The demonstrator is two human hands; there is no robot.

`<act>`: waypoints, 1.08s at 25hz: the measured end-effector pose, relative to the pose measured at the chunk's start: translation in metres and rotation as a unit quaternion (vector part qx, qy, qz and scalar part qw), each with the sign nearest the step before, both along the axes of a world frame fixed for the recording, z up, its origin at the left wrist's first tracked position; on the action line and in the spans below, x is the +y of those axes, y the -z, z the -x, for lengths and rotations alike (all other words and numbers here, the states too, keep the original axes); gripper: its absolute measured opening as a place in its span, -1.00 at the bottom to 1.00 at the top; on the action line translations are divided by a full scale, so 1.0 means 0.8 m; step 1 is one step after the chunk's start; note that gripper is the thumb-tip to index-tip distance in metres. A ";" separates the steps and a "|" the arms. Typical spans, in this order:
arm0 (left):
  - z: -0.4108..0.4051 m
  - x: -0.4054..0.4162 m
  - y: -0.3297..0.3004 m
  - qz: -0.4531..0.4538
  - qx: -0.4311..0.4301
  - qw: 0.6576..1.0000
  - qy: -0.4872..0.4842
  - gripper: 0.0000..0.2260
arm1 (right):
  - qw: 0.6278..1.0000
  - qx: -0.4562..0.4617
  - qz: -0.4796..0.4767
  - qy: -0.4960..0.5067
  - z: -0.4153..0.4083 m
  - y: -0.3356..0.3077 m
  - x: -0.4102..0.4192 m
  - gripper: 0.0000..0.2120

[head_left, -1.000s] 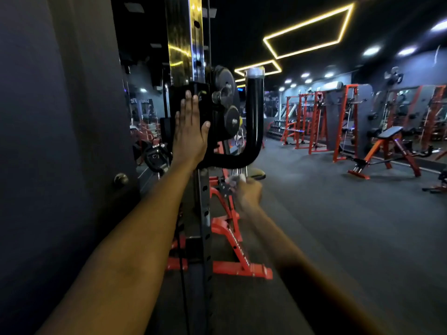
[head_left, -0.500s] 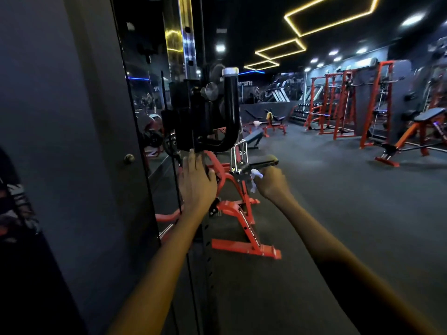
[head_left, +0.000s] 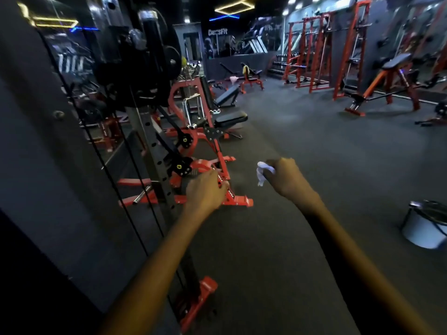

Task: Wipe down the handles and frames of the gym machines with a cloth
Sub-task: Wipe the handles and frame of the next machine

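Both hands have dropped from the black carriage and hang low. Left hand (head_left: 205,192) hovers loosely curled, holding nothing, just right of the perforated upright (head_left: 154,151). Right hand (head_left: 286,178) grips a crumpled white cloth (head_left: 262,174), bunched and drooping from its fingers. That upright, long axis vertical, lies at nine o'clock from the cloth; the left hand is nearer.

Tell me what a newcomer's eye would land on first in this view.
Probably the white cloth bunched in the right hand, bright against the dark floor at centre frame. Next, the left hand held loosely in front of the red machine frame, beside the black perforated upright at left. A pale bucket sits low right.
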State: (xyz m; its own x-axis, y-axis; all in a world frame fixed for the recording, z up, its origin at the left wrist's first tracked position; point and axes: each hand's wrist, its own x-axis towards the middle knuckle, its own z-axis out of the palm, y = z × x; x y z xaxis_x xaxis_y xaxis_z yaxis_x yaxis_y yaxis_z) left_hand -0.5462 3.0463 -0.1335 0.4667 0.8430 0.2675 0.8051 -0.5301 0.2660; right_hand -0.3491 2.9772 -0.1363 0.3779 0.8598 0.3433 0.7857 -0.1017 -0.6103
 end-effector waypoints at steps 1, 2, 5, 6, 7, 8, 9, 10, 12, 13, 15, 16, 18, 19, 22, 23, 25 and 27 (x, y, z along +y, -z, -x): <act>-0.015 -0.011 0.015 -0.002 0.004 1.000 0.011 -0.64 | 1.000 -0.022 -0.011 0.006 -0.012 0.016 -0.015 -0.64; -0.028 -0.018 0.031 -0.013 0.013 1.000 0.021 -0.63 | 0.998 -0.055 -0.020 0.014 -0.023 0.034 -0.027 -0.68; -0.077 -0.021 0.078 -0.020 0.022 0.999 0.041 -0.61 | 0.993 -0.114 0.014 0.021 -0.058 0.079 -0.044 -0.67; -0.096 -0.017 0.093 -0.009 0.018 0.999 0.040 -0.60 | 0.993 -0.116 0.016 0.020 -0.078 0.093 -0.039 -0.65; -0.116 -0.012 0.107 0.002 0.020 0.999 0.041 -0.59 | 0.993 -0.117 0.014 0.023 -0.096 0.104 -0.032 -0.64; -0.136 -0.007 0.119 0.009 0.026 0.999 0.045 -0.57 | 0.993 -0.118 0.008 0.027 -0.114 0.111 -0.025 -0.64; -0.157 0.000 0.130 0.014 0.031 0.998 0.049 -0.55 | 0.992 -0.118 0.005 0.030 -0.131 0.117 -0.017 -0.66; -0.179 0.009 0.138 0.021 0.033 0.998 0.049 -0.54 | 0.992 -0.125 0.003 0.030 -0.151 0.122 -0.008 -0.68; -0.218 0.034 0.145 0.025 0.022 0.998 0.044 -0.53 | 0.990 -0.137 0.012 0.017 -0.183 0.125 0.009 -0.72; -0.241 0.051 0.147 0.022 0.013 0.999 0.041 -0.53 | 0.990 -0.141 0.017 0.012 -0.203 0.125 0.024 -0.74; -0.282 0.082 0.148 0.032 0.007 0.999 0.031 -0.56 | 0.991 -0.132 0.015 0.009 -0.248 0.126 0.062 -0.80; -0.301 0.098 0.148 0.040 0.007 0.999 0.024 -0.57 | 0.992 -0.122 0.012 0.010 -0.269 0.129 0.083 -0.83; -0.338 0.133 0.153 0.046 0.022 0.999 0.003 -0.57 | 0.993 -0.117 0.018 -0.001 -0.306 0.137 0.127 -0.77; -0.353 0.153 0.155 0.049 0.030 0.998 -0.009 -0.56 | 0.993 -0.114 0.023 -0.009 -0.324 0.141 0.151 -0.73; -0.404 0.219 0.157 0.053 0.030 0.997 -0.048 -0.54 | 0.995 -0.090 0.016 -0.051 -0.380 0.151 0.232 -0.83; -0.424 0.242 0.156 0.050 0.022 0.996 -0.064 -0.54 | 0.993 -0.093 0.014 -0.068 -0.400 0.152 0.263 -0.85; -0.462 0.285 0.156 0.046 0.012 0.994 -0.099 -0.54 | 0.990 -0.103 0.009 -0.099 -0.437 0.152 0.320 -0.85; -0.495 0.322 0.154 0.058 0.013 0.989 -0.135 -0.54 | 0.984 -0.114 0.009 -0.136 -0.472 0.152 0.375 -0.84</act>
State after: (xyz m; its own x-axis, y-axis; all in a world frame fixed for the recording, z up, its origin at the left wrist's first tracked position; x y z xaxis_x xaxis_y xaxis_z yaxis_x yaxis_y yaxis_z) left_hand -0.1501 3.3042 -0.2564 0.2266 0.9622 0.1514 0.9205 -0.2623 0.2895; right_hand 0.0285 3.2775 -0.2578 0.0487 0.9251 0.3765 0.9015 0.1215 -0.4153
